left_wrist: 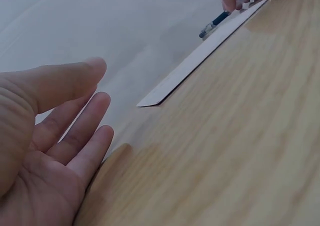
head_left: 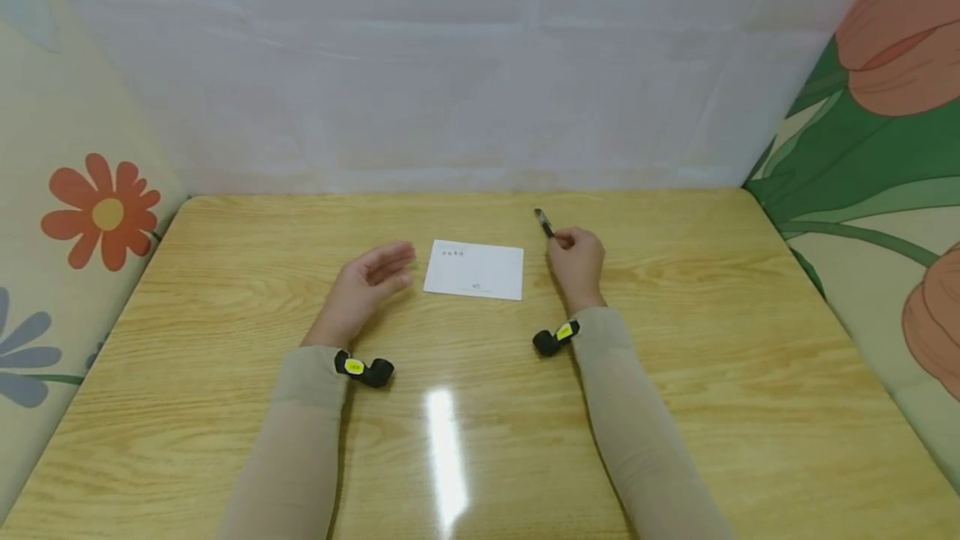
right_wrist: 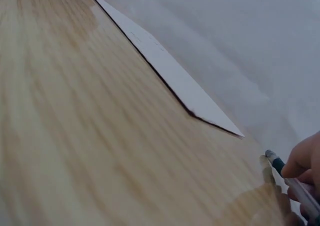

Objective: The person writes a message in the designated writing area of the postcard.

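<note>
A white card (head_left: 474, 271) lies flat on the wooden table, with a short line of small dark characters near its upper left and a tiny mark at its lower edge. To its right, my right hand (head_left: 577, 263) pinches a slim pen (head_left: 544, 223) between thumb and fingers; the dark end points away from me. The right wrist view shows the pen (right_wrist: 296, 187) low over the tabletop, its far part cut off by the frame. My left hand (head_left: 365, 286) is beside the card's left edge, apart from it, fingers extended and holding nothing.
The wooden table (head_left: 247, 298) meets a white cloth backdrop (head_left: 450, 90) at its far edge. Flower-patterned panels (head_left: 108, 215) stand along both sides. Each wrist carries a small black camera (head_left: 546, 343). A bright reflection lies on the tabletop between the forearms.
</note>
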Demonstrator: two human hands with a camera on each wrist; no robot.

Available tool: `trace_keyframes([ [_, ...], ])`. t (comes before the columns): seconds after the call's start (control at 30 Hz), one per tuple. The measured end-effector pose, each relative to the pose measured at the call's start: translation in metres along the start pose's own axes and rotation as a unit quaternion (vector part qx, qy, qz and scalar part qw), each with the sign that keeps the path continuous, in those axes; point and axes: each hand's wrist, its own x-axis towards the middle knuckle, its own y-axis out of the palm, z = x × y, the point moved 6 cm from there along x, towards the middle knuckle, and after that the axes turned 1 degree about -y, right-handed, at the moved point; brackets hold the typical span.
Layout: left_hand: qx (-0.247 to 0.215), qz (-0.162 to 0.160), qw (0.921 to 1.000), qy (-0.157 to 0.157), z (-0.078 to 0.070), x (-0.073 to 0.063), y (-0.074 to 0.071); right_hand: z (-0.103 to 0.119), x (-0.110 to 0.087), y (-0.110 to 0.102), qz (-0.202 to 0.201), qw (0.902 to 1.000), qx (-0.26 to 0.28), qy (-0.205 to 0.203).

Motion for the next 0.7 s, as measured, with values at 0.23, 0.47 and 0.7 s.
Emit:
trace_keyframes([
  [0.23,0.006,0.018,0.9998,-0.006,-0.0004,0.0002,0.0049,0.0010,0.0002,-0.0003,0.010,0.9999,-0.008,-0.005],
  [0.47,0.030,0.028,0.9990,-0.016,-0.0008,-0.0001,0.0063,-0.0005,0.0019,-0.0003,0.030,0.9993,-0.020,0.008],
  [0.7,0.055,0.044,0.9972,-0.027,-0.0012,-0.0010,0.0094,-0.0056,0.0023,-0.0007,0.045,0.9984,-0.011,0.032],
])
